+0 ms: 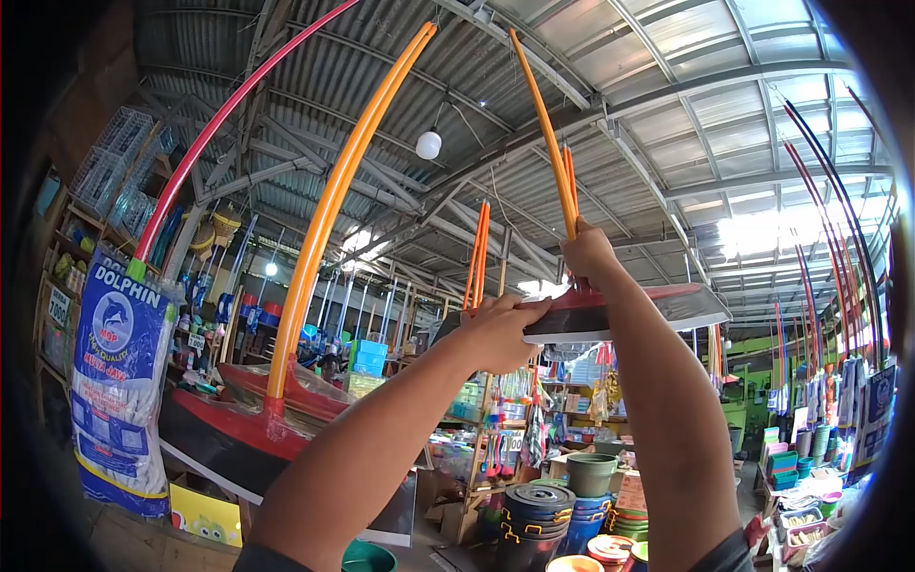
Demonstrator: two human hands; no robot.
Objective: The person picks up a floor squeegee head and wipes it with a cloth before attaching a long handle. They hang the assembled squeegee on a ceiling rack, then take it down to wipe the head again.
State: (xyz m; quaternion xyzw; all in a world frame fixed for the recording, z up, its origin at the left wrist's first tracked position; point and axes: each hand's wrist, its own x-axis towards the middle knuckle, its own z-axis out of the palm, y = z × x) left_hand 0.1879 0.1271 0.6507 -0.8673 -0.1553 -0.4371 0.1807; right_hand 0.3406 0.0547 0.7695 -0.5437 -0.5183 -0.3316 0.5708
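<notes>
Both arms reach up and forward. My right hand is wrapped round the lower end of an orange pole, just above a red and black broom head. My left hand grips the left end of that broom head, its fingers bent over the top edge. At the left, another red and black broom head in clear plastic carries thick orange poles. Beside it hangs a blue and white mop pack on a red pole.
Shelves of goods stand behind. Black buckets and a green pot are stacked below. A green basin is at the bottom. More poles rise at the right, and a white lamp hangs overhead.
</notes>
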